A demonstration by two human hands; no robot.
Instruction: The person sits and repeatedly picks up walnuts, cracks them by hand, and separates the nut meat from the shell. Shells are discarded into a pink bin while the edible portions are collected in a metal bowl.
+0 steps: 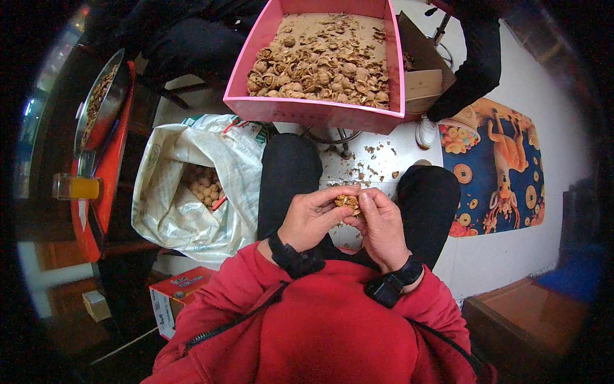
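Between the fingertips of both hands, above my lap, is a cracked walnut (348, 203) with its rough brown inside showing. My left hand (314, 216) grips it from the left, thumb below and index finger along the top. My right hand (382, 221) pinches its right side between thumb and fingers, which hide part of it. Ahead of my knees, a pink box (314, 109) holds a heap of broken walnut shells (321, 72). On my left stands a white woven sack (160, 192) with whole walnuts (205, 187) and a red-handled tool (219, 203) inside.
Left, a red table (108, 192) carries a metal bowl (103, 103) of walnut pieces and a cup of yellow drink (85, 187). Shell bits (369, 165) litter the floor. Another person's leg (472, 72) stands by a cardboard box (422, 84). A patterned mat (499, 168) lies right.
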